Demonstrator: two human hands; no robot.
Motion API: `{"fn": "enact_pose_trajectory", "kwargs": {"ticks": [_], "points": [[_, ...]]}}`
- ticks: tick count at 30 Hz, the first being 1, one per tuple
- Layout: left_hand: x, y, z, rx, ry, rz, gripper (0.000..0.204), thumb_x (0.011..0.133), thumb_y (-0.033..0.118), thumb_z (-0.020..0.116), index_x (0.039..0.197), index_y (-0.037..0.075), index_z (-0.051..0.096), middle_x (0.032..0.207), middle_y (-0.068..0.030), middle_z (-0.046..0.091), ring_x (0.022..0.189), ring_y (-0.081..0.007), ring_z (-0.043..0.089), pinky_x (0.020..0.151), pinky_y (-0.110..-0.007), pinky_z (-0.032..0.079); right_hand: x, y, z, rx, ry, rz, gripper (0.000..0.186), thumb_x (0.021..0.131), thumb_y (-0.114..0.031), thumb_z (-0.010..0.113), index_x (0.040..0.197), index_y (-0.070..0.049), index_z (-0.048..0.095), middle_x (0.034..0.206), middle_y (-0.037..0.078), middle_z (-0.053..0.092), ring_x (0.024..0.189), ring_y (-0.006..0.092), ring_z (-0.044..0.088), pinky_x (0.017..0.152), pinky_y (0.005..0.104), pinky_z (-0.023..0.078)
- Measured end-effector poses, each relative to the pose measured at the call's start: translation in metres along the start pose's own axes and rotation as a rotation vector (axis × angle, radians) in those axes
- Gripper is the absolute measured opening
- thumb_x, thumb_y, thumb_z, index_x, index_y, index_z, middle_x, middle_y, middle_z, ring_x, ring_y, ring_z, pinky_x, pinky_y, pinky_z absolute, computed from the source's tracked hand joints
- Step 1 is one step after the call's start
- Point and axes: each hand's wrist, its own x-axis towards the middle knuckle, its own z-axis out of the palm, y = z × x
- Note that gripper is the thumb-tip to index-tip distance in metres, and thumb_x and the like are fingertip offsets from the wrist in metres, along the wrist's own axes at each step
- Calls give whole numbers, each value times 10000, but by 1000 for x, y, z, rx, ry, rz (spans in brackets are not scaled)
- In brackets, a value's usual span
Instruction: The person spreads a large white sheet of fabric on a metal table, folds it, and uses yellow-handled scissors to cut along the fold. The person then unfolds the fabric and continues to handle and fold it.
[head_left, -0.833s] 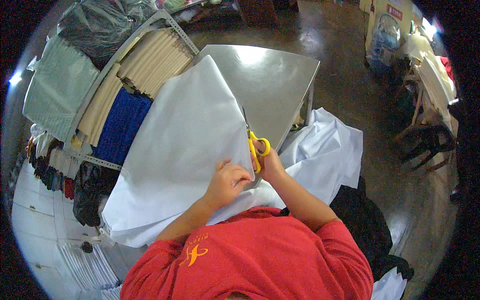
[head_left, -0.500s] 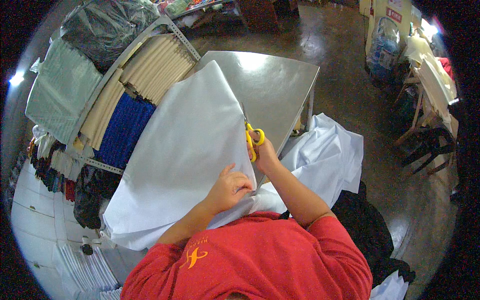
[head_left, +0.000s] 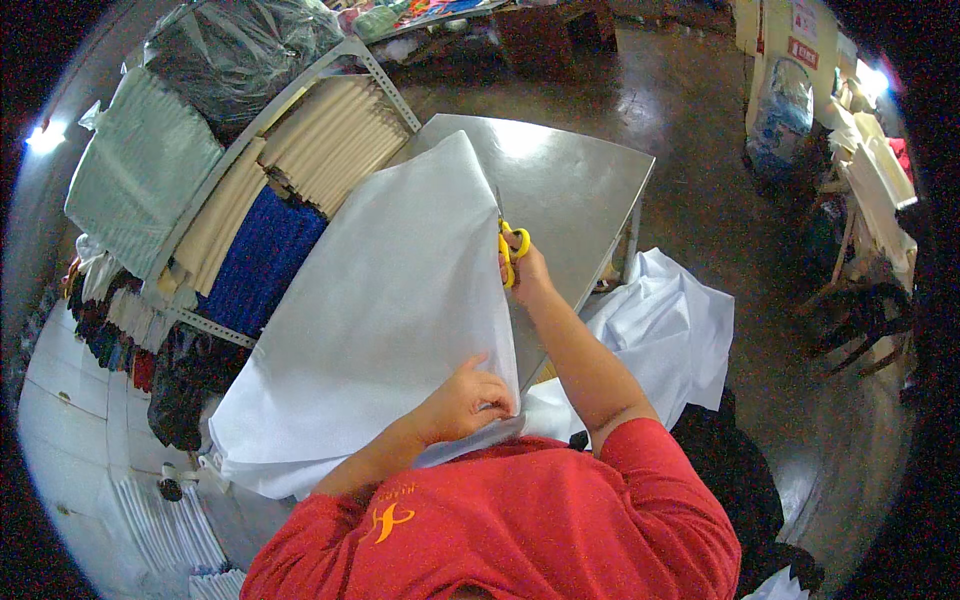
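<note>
A large piece of white cloth [head_left: 370, 290] lies over the metal-topped table [head_left: 570, 165], its right edge running away from me. My right hand [head_left: 528, 275] grips scissors with yellow handles [head_left: 520, 241] at that edge, about halfway up. The blades point away from me along the cloth edge; whether they are parted is too small to tell. Nearer my body, my left hand [head_left: 465, 403] holds the same edge, with its fingers curled on the cloth and the index finger raised.
Folded cream fabric [head_left: 330, 130] and blue fabric [head_left: 260, 260] fill a metal shelf at the left. More white cloth [head_left: 665, 320] hangs in a heap off the table's right side. Black fabric [head_left: 725, 470] lies beside me at the right. A wooden stand [head_left: 850, 230] holds cream cloth farther right.
My right hand and the scissors have moved farther from me along the cloth's right edge. My left hand stays on the near part of the edge. The whole view has shifted slightly.
</note>
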Motion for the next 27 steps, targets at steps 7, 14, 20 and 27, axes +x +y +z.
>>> {"fn": "enact_pose_trajectory", "kwargs": {"ticks": [7, 14, 20, 27], "points": [[0, -14, -8, -211, -218, 40, 20, 742, 109, 610, 754, 106, 595, 777, -15, 589, 794, -190, 568, 945, -440, 294, 24, -1, -10, 2, 23, 22, 239, 799, -301, 561, 815, -72, 495, 579, 24, 482, 415, 104, 430, 356, 213, 368], [33, -60, -50, -333, 356, -407, 215, 768, 164, 623, 932, 41, 562, 799, -27, 560, 780, -124, 532, 697, -275, 455, 32, 15, -15, 162, 35, 12, 287, 791, -342, 562, 896, -76, 534, 609, 45, 535, 439, 132, 479, 381, 211, 399], [103, -116, -58, -403, 678, -598, 501, 770, 311, 641, 1135, 38, 431, 953, -87, 531, 781, -171, 557, 668, -289, 470, 37, 23, -15, 227, -64, 5, 227, 817, -315, 553, 827, -93, 505, 591, 30, 518, 470, 131, 499, 396, 237, 401], [114, -150, -53, -866, 626, -679, 411, 807, 314, 602, 1094, 55, 465, 932, -67, 570, 744, -149, 576, 632, -292, 495, 41, 26, -12, 382, -173, 59, 283, 743, -335, 588, 837, -76, 522, 622, 67, 543, 473, 165, 494, 462, 269, 433]]}}
